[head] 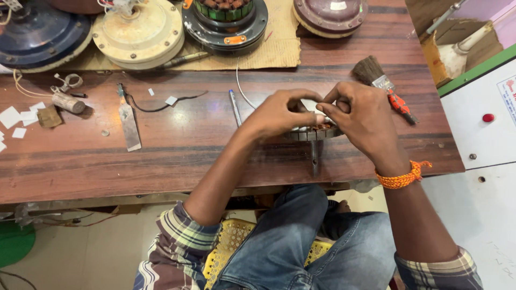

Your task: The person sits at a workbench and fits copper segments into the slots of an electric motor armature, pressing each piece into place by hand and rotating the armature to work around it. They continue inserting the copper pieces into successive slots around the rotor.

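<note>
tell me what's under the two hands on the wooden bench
Under the left hand and right hand sits a round motor stator with copper windings, on a metal stem. Only its front rim shows; the hands cover the rest.

Your left hand (279, 114) and right hand (361, 119) hide most of the round wound stator (313, 131); what your fingers (320, 117) pinch is too small to tell. Fan housings (37, 32) are cut off at the top edge.

1. I take this for a repair workshop for ceiling fans: fan motors (138, 33) line the back of the worn wooden table (177, 156).
2. An opened winding (224, 19) sits on cardboard (274, 51).
3. A brush (382, 86), a blade (129, 124) and loose wire (161, 104) lie about.
</note>
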